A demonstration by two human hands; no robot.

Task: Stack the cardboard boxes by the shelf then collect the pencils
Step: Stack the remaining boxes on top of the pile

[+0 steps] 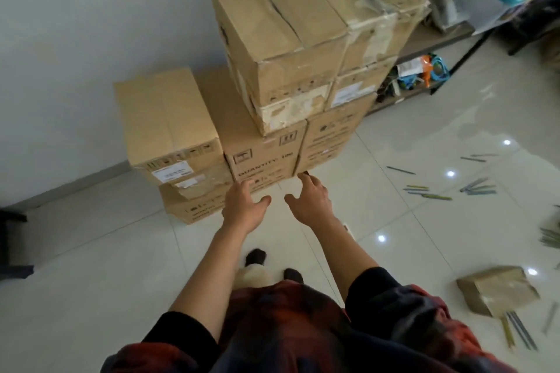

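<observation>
Where the white wall meets the black metal shelf unit (448, 39), brown cardboard boxes (285, 70) stand stacked on the pale glossy tiled floor (91, 251).

Stack: three columns side by side, the left one lowest, a worn, taped box topmost, the right column just beside the shelf unit. Left hand (242, 206): fingers spread and relaxed, holding nothing, fingertips at the lower front of the middle box marked "QUANTITY"; whether they touch it cannot be told. Right hand (312, 200): likewise spread, empty, near the same box's bottom corner. Thin coloured pencils (436, 195): scattered on the floor to the right, well apart from the stack. Small tipped-over cardboard carton (497, 291): lower right, more pencils lying at its mouth.
</observation>
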